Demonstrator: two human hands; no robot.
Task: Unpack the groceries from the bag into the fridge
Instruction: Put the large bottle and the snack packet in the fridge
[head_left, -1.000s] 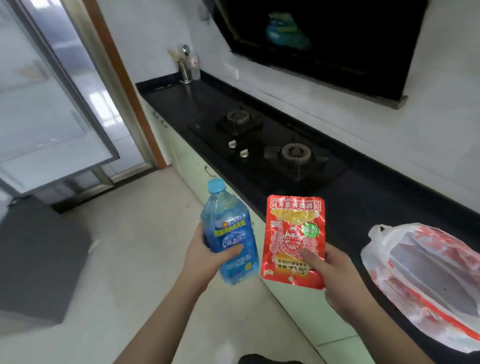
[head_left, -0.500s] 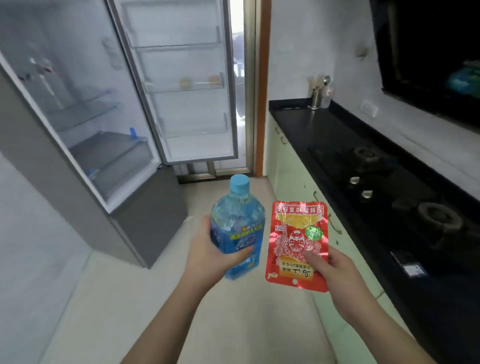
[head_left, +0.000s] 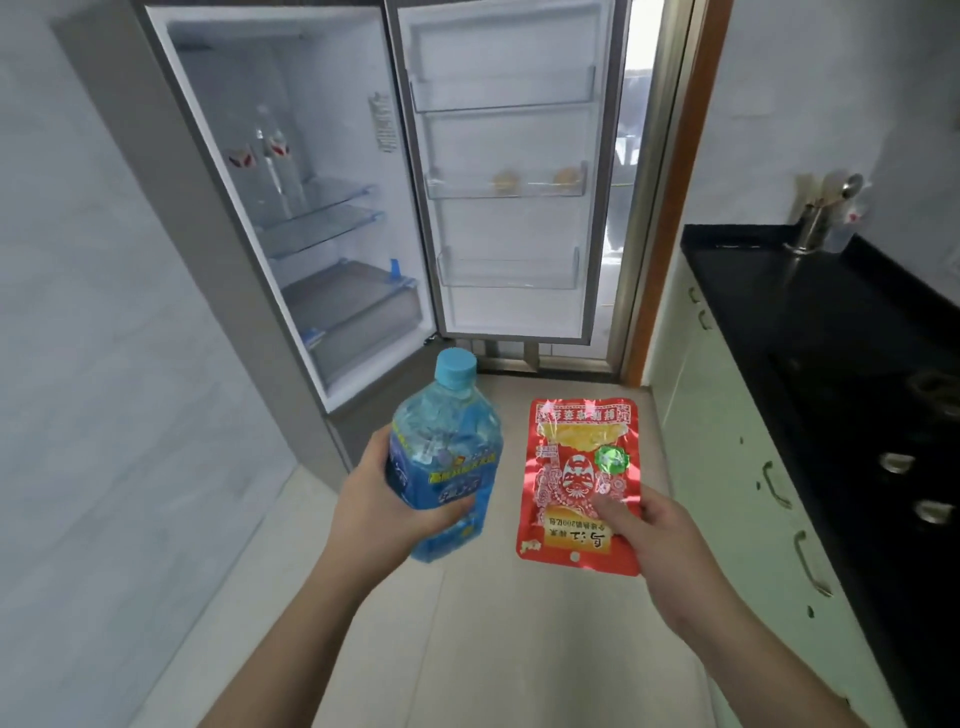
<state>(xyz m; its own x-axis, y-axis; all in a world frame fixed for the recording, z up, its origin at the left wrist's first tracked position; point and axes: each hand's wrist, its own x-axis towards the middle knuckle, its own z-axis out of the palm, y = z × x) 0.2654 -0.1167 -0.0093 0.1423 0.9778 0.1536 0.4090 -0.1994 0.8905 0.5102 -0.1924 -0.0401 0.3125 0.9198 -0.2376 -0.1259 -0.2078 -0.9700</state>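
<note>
My left hand (head_left: 382, 512) grips a blue water bottle (head_left: 441, 457) with a light blue cap, held upright. My right hand (head_left: 657, 545) pinches a flat red snack pouch (head_left: 582, 467) by its lower right corner, thumb on the front. Both items are held side by side above the floor. Straight ahead stands the open fridge (head_left: 332, 218) with glass shelves and a drawer at the bottom; two clear bottles (head_left: 270, 156) stand on a shelf inside. Its door (head_left: 506, 171) is swung open to the right, with two small yellowish items in a door rack. The grocery bag is out of view.
A black countertop (head_left: 810, 301) with a gas hob runs along the right, above pale green cabinets (head_left: 727, 457). A metal utensil holder (head_left: 815, 223) stands at its far end. A grey wall (head_left: 93, 364) closes the left side. Beige floor tiles (head_left: 519, 649) lie between me and the fridge.
The view has swung left from the countertop and bag to face the open fridge, which now looks nearer. Both hands keep the same hold on the bottle and pouch.
</note>
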